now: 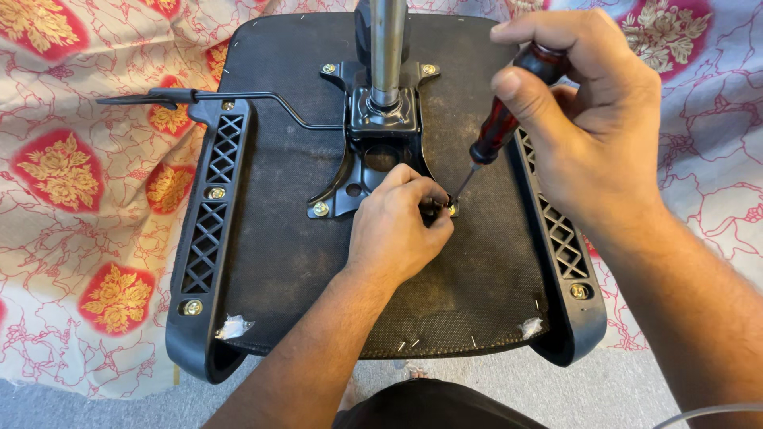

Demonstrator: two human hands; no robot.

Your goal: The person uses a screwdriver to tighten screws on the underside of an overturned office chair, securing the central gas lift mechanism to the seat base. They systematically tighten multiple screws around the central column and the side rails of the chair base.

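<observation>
Under my hands lies an upturned chair seat (278,238), rough black fabric w/ plastic lattice rails along both edges; floral red-gold cloth (71,159) around it, grey floor near me. My right hand (588,119) is closed round a red-black screwdriver (505,127), tip on a brass screw (451,210) at the metal plate (381,119). My left hand (401,222) pinches fingertips beside that screw.

The dark red and black striped plastic screwdriver handle (509,111) is showing against the black fabric underside of the chair seat (270,238); brass-coloured round bolts (320,209) are glinting on the black metal plate (373,151), and the cream bedsheet with red and gold floral medallions (79,199) is lying beneath.
</observation>
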